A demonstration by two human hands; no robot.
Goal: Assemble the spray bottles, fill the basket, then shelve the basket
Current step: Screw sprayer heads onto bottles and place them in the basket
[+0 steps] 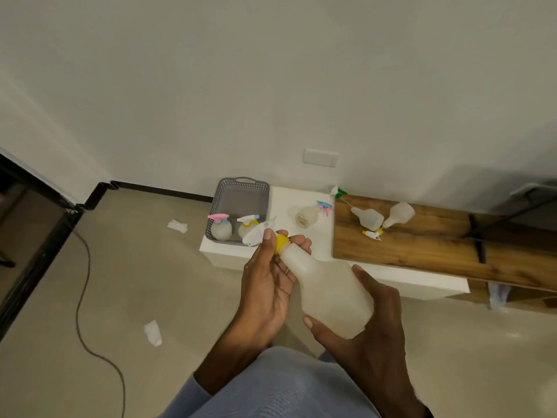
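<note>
Two hands on bottle [333,292] | our left hand [268,285] fingers pinch yellow collar [281,242] | right hand [366,327] grips base | basket [241,188] holds two.

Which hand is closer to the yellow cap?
Left. The left hand is touching the yellow cap at the bottle's neck; the right hand grips the bottle's fat end, well away from it.

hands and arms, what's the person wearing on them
Both hands are bare, no gloves. The left hand has a thin ring on one of its fingers. The left forearm comes out of a light blue sleeve. The right hand shows no ring or watch.
</note>
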